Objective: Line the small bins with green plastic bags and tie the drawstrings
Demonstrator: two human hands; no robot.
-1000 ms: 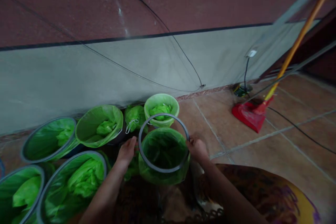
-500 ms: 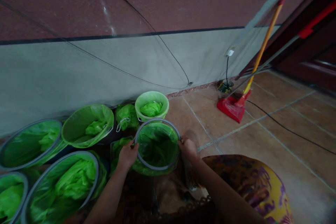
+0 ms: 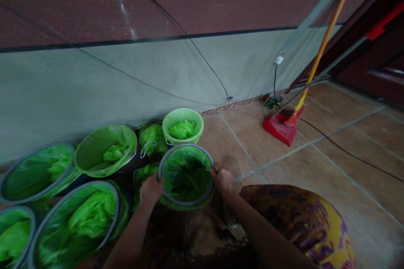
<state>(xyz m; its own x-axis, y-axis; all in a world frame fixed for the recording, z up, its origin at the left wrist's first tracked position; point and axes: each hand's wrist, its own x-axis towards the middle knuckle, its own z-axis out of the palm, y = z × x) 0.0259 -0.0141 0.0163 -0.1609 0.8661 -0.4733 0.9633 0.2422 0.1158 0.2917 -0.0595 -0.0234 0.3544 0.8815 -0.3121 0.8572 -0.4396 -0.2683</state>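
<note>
Right now the grey ring (image 3: 186,175) is sitting around the mouth of a small bin lined with a green bag (image 3: 187,178), on the tiled floor (image 3: 284,164) just in front of the person, near the middle of the view. The left hand (image 3: 151,188) is gripping the ring's left edge with its fingers curled over it, and the right hand (image 3: 223,180) is gripping the right edge the same way, so both are clamped on the ring from opposite sides.

To seat such a ring well, the two hands would likely need to be pressing evenly, keeping the ring level so the bag's folded-over edge is staying trapped all round and not slipping into the bin.

Just beyond it, a light green bin (image 3: 183,126) is standing against the grey wall (image 3: 94,88), with a tied green bag (image 3: 152,138) beside it. To the left, several larger lined bins (image 3: 104,149) with grey rims are crowding together. Far right, a red dustpan (image 3: 280,128) with a yellow handle is leaning near a wall socket.

The small bin's body is hidden under the bag and the hands, the fingertips are hard to make out in the dim light, and the nearest left bins are being cut off by the frame.
</note>
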